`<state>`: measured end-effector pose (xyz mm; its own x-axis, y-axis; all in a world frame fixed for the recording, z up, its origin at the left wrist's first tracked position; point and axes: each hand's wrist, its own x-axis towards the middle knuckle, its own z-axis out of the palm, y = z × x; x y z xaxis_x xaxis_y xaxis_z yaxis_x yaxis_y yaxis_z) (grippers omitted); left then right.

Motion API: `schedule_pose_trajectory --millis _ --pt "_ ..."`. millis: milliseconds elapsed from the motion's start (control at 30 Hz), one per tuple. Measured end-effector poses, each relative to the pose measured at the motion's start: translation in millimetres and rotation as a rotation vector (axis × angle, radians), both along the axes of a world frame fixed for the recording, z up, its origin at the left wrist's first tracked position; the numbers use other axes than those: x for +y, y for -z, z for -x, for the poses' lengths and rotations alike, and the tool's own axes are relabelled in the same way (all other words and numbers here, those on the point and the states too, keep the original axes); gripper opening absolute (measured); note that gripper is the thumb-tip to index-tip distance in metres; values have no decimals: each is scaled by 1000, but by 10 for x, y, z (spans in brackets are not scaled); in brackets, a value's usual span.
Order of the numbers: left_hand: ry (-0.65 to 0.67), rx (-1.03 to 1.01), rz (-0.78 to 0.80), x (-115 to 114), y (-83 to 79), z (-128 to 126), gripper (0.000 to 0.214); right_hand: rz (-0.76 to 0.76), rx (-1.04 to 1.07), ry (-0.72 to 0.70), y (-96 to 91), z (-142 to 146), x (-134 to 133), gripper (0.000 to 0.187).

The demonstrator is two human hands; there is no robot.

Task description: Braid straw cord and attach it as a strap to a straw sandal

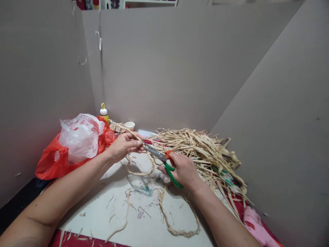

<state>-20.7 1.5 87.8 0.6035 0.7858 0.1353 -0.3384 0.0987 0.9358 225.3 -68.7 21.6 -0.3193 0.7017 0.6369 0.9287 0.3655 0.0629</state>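
Note:
My left hand is closed on a braided straw cord, pinching it between thumb and fingers above the white board. The cord hangs in a loop below that hand, and another braided length curves across the board nearer to me. In my right hand is a pair of scissors with green and orange handles. Their blades point left and reach the cord right beside my left fingertips. Whether the blades are fully closed is hard to make out.
A heap of dry straw strips lies to the right. Red and white plastic bags, a yellow bottle and a paper cup stand at the back left. Scraps litter the white board. Grey partitions enclose the table.

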Motion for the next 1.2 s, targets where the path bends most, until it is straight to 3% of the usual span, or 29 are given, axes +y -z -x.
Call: schedule_pose_trajectory --millis 700,1200 --pt "-29 -34 97 59 54 -3 24 -73 -5 18 7 -37 10 27" --pt "-20 -21 103 48 45 -17 23 -3 -19 5 34 -34 14 26"
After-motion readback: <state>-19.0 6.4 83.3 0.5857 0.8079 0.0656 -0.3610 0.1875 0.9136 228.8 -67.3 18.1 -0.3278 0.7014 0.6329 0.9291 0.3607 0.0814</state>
